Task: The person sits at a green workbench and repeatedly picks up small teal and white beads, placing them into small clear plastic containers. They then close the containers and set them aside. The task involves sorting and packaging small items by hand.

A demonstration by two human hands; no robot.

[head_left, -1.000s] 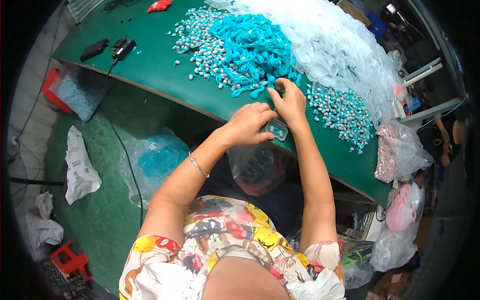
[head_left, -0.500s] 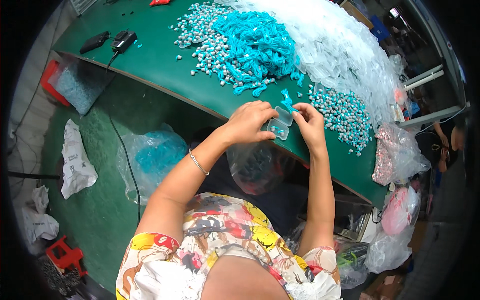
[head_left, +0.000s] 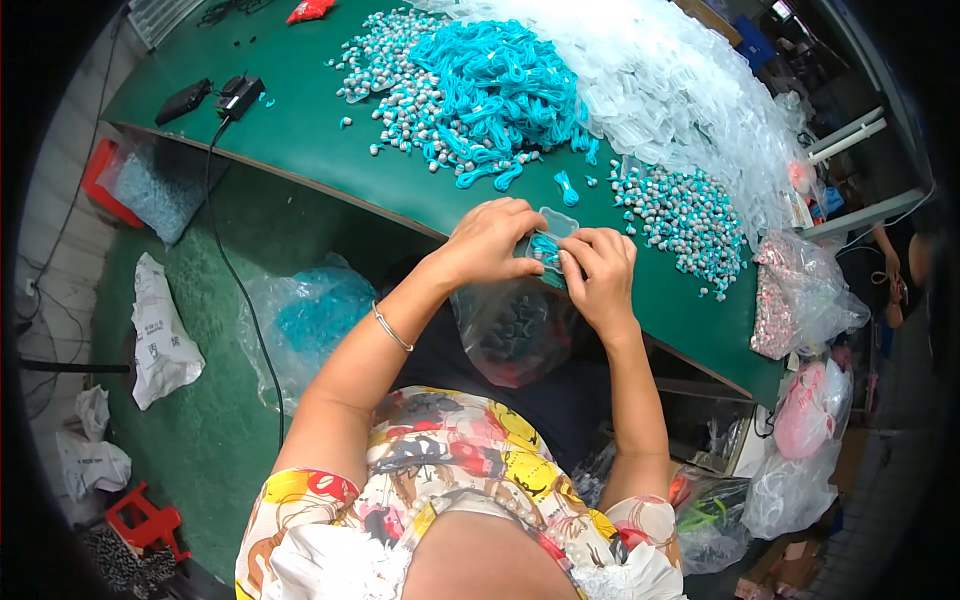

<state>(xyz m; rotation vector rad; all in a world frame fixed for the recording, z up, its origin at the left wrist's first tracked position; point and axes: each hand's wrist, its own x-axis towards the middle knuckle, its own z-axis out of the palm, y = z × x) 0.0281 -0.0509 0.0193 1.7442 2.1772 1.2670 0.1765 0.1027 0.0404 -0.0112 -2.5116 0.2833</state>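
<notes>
My left hand (head_left: 488,243) grips a small clear plastic box (head_left: 559,222) at the table's near edge, thumb on the near side and fingers on the far side. The box's hinged lid stands open. Inside its tray lies a small bundle of turquoise cord (head_left: 543,246). My right hand (head_left: 602,275) is bent over the right end of the box, with thumb and fingertips closed on the cord there. The fingers partly hide the tray and what else is in it. Just beyond the box, a separate turquoise cord bundle (head_left: 566,188) lies on the green table.
A large heap of turquoise cord bundles (head_left: 505,85) lies at the back, beside grey-and-turquoise beads (head_left: 405,105). Many clear boxes (head_left: 680,90) are piled at the back right. More beads (head_left: 680,220) lie right of my hands. A black adapter (head_left: 239,95) sits at the left.
My right hand has moved left and down, bringing a turquoise cord bundle from beside the box into its tray. My left hand still holds the box. Another bundle now shows on the table.
</notes>
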